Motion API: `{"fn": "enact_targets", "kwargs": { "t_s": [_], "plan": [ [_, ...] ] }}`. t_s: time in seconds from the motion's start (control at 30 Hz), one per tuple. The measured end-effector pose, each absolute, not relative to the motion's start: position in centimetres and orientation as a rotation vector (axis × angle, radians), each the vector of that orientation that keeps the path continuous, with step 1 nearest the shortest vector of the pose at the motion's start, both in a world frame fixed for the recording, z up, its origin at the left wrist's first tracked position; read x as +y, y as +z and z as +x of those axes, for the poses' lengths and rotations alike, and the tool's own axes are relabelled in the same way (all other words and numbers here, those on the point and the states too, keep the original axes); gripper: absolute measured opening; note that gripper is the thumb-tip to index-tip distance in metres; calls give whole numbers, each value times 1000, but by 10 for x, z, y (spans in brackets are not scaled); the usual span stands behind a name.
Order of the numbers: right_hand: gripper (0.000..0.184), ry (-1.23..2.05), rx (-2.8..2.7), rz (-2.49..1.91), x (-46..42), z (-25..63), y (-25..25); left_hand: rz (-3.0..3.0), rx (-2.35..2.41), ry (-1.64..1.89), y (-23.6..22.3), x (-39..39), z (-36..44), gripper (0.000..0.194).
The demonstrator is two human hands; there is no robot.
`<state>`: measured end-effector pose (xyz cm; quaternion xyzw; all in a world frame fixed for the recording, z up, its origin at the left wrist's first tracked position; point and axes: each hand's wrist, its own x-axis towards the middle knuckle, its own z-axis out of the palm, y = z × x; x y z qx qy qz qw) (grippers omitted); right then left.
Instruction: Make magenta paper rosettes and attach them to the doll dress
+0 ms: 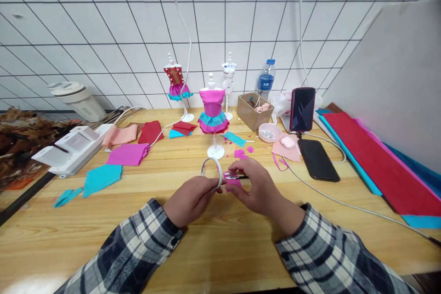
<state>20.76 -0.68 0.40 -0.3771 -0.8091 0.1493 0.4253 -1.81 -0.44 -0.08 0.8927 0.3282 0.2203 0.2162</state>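
White ring is held above a wooden table beside a tiled wall.

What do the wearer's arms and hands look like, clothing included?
Bare hands, left and right, no gloves. Both sleeves are long, plaid in white, dark navy and grey-blue, with dark cuffs; a dark button shows on the left cuff. No cables on either arm.

tabletop: smooth wood, slight gloss | wall: glossy tile | bottle: clear plastic | sleeves behind both grips: plaid cloth | box: matt, cardboard-like
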Motion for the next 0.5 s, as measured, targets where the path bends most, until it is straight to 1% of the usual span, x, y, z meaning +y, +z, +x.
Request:
{"fn": "enact_targets", "kwargs": {
  "t_s": [0.07, 0.23, 0.37, 0.5],
  "plan": [
    [27, 386, -2036, -898, -10, 204, 4, 2476, 899, 603, -1, -4, -17, 32],
    [14, 333, -2069, -848, -13, 198, 4, 2420, 929, 536, 1, -6, -15, 28],
    [15, 345, -2056, -869, -12, 197, 1, 2351, 1008, 467, 6, -10, -13, 21],
    [16, 407, -2021, -886, -12, 194, -2, 2252, 997, 504, 5, -13, -12, 22]
  ]
}}
